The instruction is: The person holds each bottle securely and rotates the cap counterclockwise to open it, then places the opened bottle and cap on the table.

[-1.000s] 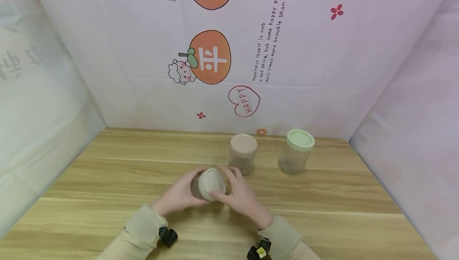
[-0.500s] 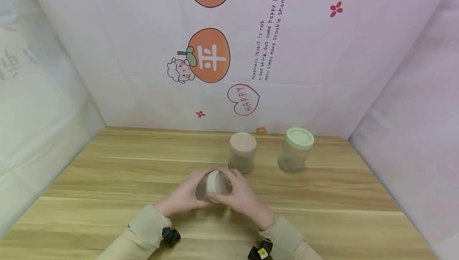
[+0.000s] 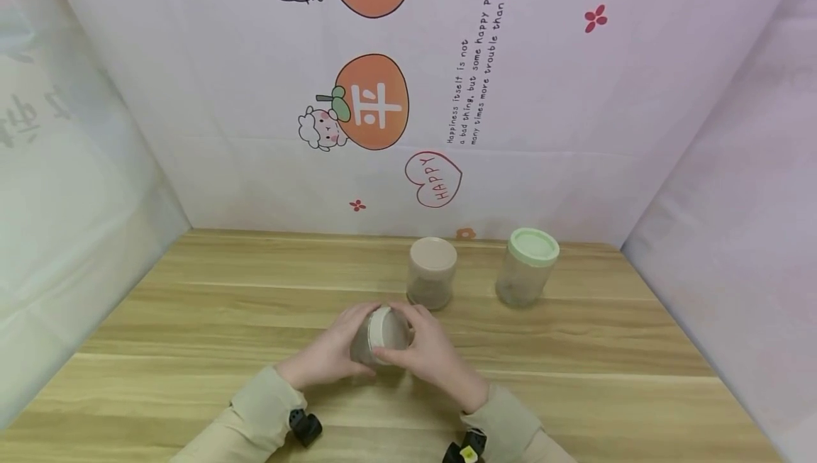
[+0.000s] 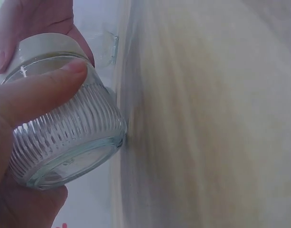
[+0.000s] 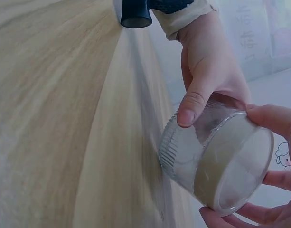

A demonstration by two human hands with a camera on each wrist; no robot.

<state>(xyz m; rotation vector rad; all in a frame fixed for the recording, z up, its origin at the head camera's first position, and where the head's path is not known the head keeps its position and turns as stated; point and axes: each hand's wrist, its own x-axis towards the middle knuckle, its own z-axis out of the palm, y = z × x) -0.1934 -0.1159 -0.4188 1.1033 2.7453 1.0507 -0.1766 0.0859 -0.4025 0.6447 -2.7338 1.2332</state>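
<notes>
A ribbed clear glass jar point(image 4: 74, 116) with an off-white lid point(image 3: 380, 328) is held tilted on its side between both hands, its lid facing right. My left hand point(image 3: 324, 353) grips the glass body, thumb along its side in the left wrist view. Fingers and thumb of my right hand point(image 3: 439, 355) are curled round the rim of the lid. The lid sits on the jar's mouth in the right wrist view. Whether the jar's base edge touches the table cannot be told.
Behind the hands stands a jar with a beige-pink lid point(image 3: 432, 271). Farther right is a jar with a pale green lid point(image 3: 528, 264). Both are upright on the wood-grain table point(image 3: 223, 286), near a printed white cloth backdrop point(image 3: 255, 179). White cloth also hangs at both sides.
The jar has tipped so its lid turns from facing up to facing right, and has shifted slightly right. My left hand has moved slightly right with it. Both hands keep their hold.
</notes>
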